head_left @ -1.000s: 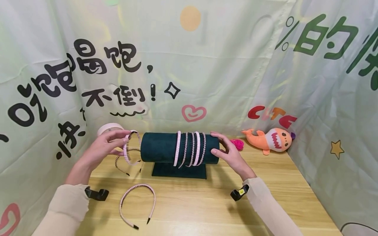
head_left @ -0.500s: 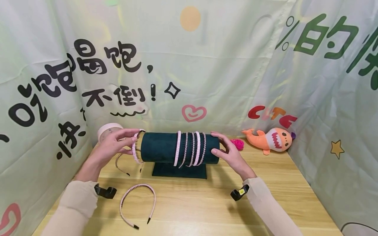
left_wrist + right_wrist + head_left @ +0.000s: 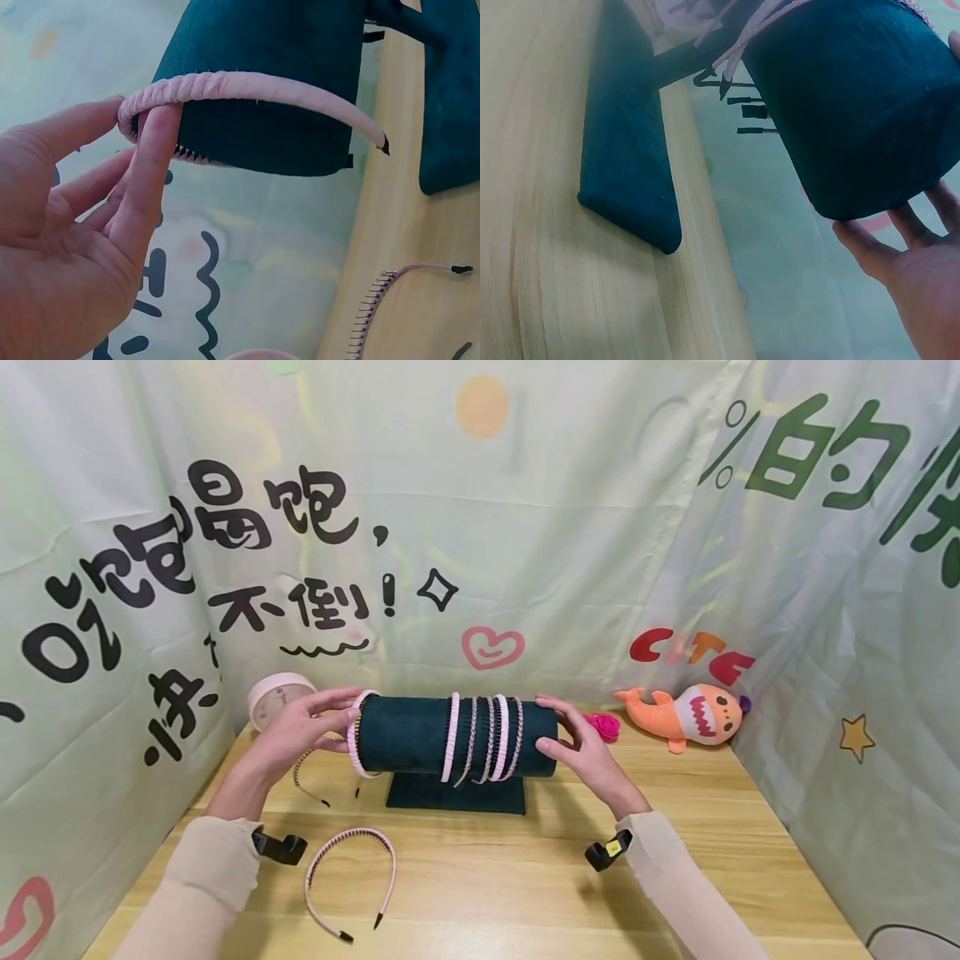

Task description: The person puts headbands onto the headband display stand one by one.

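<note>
A dark teal velvet headband stand (image 3: pixel 408 735) with a horizontal roll is before me. My left hand (image 3: pixel 296 731) pinches a pink fabric-wrapped headband (image 3: pixel 292 90) between thumb and fingers. This headband wraps around the roll's left end, its black tip hanging past the lower side in the left wrist view. My right hand (image 3: pixel 592 760) holds the roll's right end, thumb in front and fingers over the top. Several pink and braided headbands (image 3: pixel 452 739) sit side by side on the right half of the roll.
A loose pink toothed headband (image 3: pixel 306 877) lies on the wooden table (image 3: pixel 465 877) in front. Another headband (image 3: pixel 302 781) lies behind my left hand. At the back are a pink round clock (image 3: pixel 262 697), a magenta rose (image 3: pixel 604 727) and an orange plush shark (image 3: pixel 652 718).
My left hand has moved right, carrying the pink headband from beside the stand onto the roll's left end. The right hand stays at the right end.
</note>
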Available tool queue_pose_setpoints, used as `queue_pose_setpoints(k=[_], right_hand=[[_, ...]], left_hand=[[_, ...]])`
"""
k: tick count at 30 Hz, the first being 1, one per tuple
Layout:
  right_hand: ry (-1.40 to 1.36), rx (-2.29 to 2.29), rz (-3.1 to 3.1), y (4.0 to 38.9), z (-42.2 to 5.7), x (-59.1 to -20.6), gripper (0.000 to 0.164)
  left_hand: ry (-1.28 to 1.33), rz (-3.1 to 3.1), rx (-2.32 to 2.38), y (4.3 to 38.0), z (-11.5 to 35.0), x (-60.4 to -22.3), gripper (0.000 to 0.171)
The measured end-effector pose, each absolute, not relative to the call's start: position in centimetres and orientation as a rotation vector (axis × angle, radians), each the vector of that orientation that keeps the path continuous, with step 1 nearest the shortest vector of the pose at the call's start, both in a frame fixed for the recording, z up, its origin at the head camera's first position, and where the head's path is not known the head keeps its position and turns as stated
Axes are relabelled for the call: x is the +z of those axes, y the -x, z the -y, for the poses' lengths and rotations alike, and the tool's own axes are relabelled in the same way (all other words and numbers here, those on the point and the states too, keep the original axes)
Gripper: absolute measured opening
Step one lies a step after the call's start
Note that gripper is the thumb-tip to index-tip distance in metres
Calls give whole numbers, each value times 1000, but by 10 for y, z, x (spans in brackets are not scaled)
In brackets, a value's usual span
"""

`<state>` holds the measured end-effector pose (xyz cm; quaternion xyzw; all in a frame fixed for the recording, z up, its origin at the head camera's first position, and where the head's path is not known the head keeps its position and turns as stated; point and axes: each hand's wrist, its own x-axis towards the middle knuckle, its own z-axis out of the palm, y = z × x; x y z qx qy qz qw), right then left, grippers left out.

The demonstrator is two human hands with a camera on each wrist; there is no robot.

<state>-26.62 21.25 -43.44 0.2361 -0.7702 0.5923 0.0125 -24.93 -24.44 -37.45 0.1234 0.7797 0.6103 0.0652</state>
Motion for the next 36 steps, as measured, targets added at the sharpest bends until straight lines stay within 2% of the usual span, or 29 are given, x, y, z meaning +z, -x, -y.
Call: queue_pose_setpoints(k=[17, 24, 32, 36], right_hand=[[-739, 1851, 2397, 266, -213, -434, 64], [-751, 1853, 2400, 267, -213, -435, 65], [-744, 1856, 2400, 266, -213, -435, 64], [-747, 1855, 2397, 267, -213, -434, 65]], left_hand=[[-433, -2450, 1757, 251, 236, -378, 55], [-608, -2566, 1635, 250, 245, -388, 52], [-932, -2684, 1524, 251, 254, -402, 50], [-951, -2657, 1567, 254, 253, -405, 49]])
